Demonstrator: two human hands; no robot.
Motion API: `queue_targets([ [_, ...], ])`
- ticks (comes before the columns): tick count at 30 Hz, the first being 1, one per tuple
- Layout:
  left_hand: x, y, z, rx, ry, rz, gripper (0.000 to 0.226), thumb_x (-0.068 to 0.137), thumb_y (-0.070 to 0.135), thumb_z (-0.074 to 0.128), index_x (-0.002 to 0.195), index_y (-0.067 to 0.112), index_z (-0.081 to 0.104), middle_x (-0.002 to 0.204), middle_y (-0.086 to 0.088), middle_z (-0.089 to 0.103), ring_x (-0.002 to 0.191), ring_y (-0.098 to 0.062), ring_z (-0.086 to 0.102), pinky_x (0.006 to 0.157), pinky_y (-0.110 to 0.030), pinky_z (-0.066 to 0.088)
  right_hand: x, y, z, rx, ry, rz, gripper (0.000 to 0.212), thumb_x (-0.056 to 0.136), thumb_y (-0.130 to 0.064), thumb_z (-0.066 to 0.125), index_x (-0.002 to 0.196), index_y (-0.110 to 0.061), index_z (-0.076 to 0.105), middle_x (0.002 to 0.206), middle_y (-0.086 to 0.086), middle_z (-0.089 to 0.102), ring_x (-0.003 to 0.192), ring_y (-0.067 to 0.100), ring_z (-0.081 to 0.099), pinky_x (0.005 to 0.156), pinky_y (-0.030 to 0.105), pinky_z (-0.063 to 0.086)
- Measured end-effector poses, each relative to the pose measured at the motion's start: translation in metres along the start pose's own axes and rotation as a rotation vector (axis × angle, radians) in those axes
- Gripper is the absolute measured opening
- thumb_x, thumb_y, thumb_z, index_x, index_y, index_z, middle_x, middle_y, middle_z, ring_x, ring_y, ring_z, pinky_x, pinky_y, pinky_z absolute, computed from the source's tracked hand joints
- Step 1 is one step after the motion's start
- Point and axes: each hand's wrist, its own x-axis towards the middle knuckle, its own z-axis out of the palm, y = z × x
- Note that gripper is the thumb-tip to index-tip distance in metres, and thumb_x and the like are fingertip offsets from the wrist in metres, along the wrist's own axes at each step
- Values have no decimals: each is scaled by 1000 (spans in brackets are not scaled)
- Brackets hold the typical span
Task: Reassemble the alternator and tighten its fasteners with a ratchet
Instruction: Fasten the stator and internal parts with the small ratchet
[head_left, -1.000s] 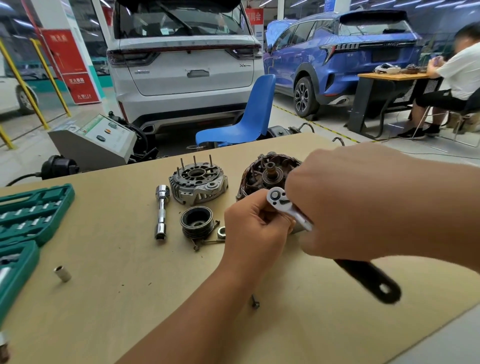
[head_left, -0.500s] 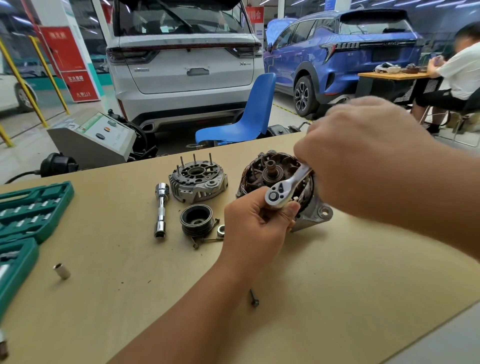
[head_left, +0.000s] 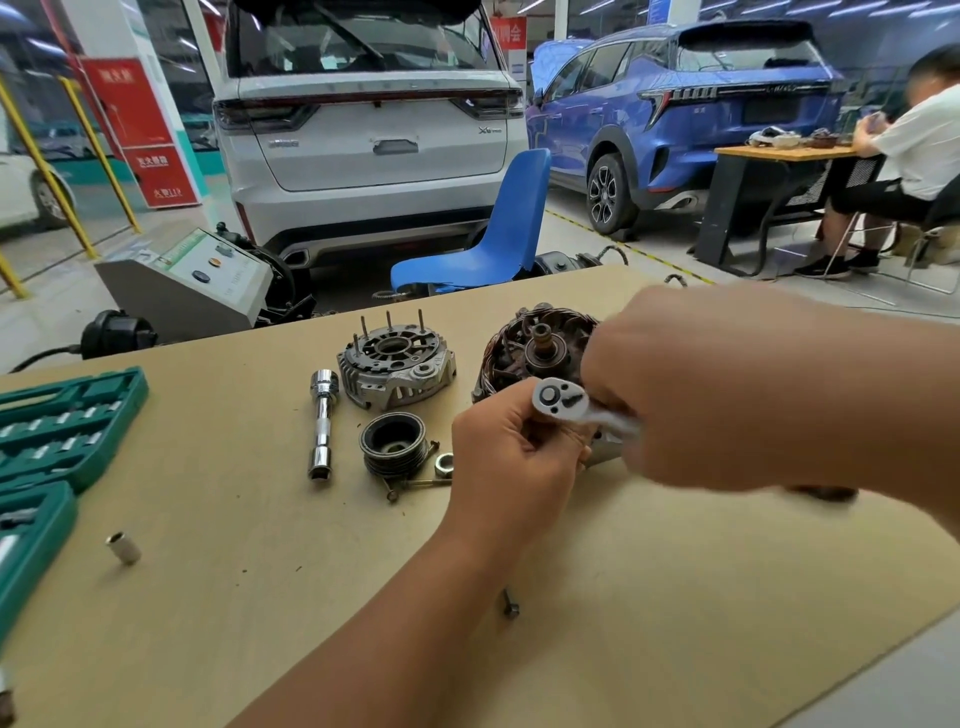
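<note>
1. Behind my table (head_left: 649, 597), two cars (head_left: 369, 124) sit parked at 12 o'clock.
2. My right hand (head_left: 737, 395) curls round the ratchet (head_left: 563, 400) handle, blurred.
3. My left hand (head_left: 511, 462) pinches the ratchet head.
4. Alternator (head_left: 530, 348) sits at 12 o'clock of both hands.

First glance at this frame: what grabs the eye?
Both hands meet at centre right: the left hand holds the ratchet by its head, and the blurred right hand grips its handle, over the open alternator body with copper windings. Left of it on the table sit the end cover with upright studs and the pulley.
</note>
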Motion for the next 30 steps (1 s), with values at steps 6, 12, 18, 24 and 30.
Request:
queue_targets([
  [6, -2, 2, 0, -59, 1, -60, 12, 88, 15, 69, 80, 22, 73, 69, -7, 69, 62, -31, 66, 58, -54, 57, 0, 4, 3, -34, 116, -35, 26, 85, -43, 54, 68, -30, 40, 71, -13, 42, 60, 3, 47, 51, 17, 42],
  [12, 0, -1, -2, -86, -23, -101, 15, 91, 6, 74, 88, 21, 74, 71, -8, 71, 63, -24, 68, 60, -48, 61, -2, 8, 1, -183, 266, 56, 5, 79, -31, 56, 76, -27, 54, 74, -10, 54, 73, 18, 54, 75, 35, 42],
  [18, -2, -2, 0, -107, -23, -74, 9, 89, 12, 67, 84, 11, 74, 75, -17, 71, 66, -38, 64, 60, -51, 56, 4, 2, 6, 108, -86, 124, 15, 98, -34, 48, 100, -36, 63, 76, -7, 39, 74, 17, 52, 56, 17, 39],
  [24, 0, -1, -1, -98, -14, -89, 5, 87, 20, 72, 87, 24, 74, 71, -7, 72, 62, -25, 67, 61, -50, 61, -6, 1, -5, -132, 258, 87, 17, 80, -30, 55, 68, -23, 45, 69, -7, 50, 62, 18, 51, 63, 30, 38],
  [30, 0, -3, -2, -92, -27, -74, 20, 88, 12, 69, 80, 30, 74, 68, -4, 70, 62, -22, 65, 57, -41, 59, -8, 1, 0, -179, 148, 36, 16, 76, -30, 55, 68, -23, 43, 66, -9, 47, 62, 17, 46, 64, 30, 28],
])
